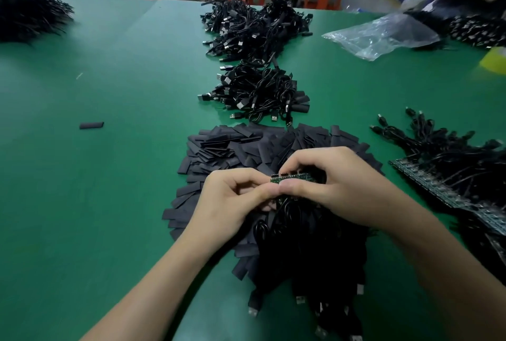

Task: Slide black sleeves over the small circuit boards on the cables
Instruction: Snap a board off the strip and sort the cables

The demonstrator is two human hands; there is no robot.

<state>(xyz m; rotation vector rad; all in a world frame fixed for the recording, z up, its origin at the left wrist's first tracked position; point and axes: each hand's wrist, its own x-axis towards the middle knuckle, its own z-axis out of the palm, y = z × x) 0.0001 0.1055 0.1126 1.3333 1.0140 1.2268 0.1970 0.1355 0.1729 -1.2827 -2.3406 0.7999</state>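
Green circuit boards [294,177], a short joined row, are pinched between both hands: the left hand [232,198] clamps its left end with thumb and forefinger, the right hand [339,184] curls over the rest, and black cables [301,245] trail below the grip. They look light, stiff and likely brittle where the wires join, so the edges make the safer hold, not the wire. Black sleeves [232,149], heaped just beyond and under the grip, seem thin and limp, probably needing a squeeze to open.

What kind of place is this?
Probably an electronics assembly workshop: a green work table carries heaps of USB cables, a pile of black sleeves and strips of small circuit boards.
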